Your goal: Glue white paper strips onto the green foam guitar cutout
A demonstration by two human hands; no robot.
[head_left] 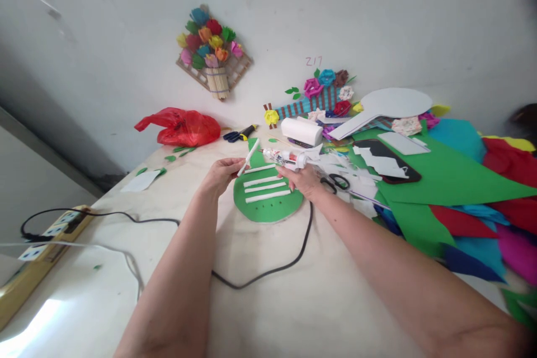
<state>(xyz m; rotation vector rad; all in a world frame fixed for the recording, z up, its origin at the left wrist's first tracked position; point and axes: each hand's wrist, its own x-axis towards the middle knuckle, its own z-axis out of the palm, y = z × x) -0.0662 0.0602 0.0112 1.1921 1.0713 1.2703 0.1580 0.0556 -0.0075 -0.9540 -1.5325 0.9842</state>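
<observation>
Pinching one white strip [250, 156] in the left hand [224, 172], with fingers drawn narrow, at the upper left edge of the green cutout [272, 213]. Gripping a white glue gun [289, 158] in the right hand [301, 180], with fingers closed round its body, over the upper right edge of the green cutout. Aiming its nozzle leftward, near the raised strip; touching or apart, impossible to tell.

Flat on the pale counter [260, 324], the green cutout. In front of it, bare room between the forearms, crossed by a black cord [272, 282]. To its left, more open room, out to a white slip [141, 180] and, farther, a power strip [54, 231] along the counter's edge. To its right, tight quarters: paper scraps [363, 185] and black-handled scissors [334, 180] close by. Beyond it, a red bag [188, 127] on the left and a white roll [301, 132] on the right.

By count: four laid strips [268, 196] across the green cutout, one more held; one glue gun, one bag, one roll, one slip.
</observation>
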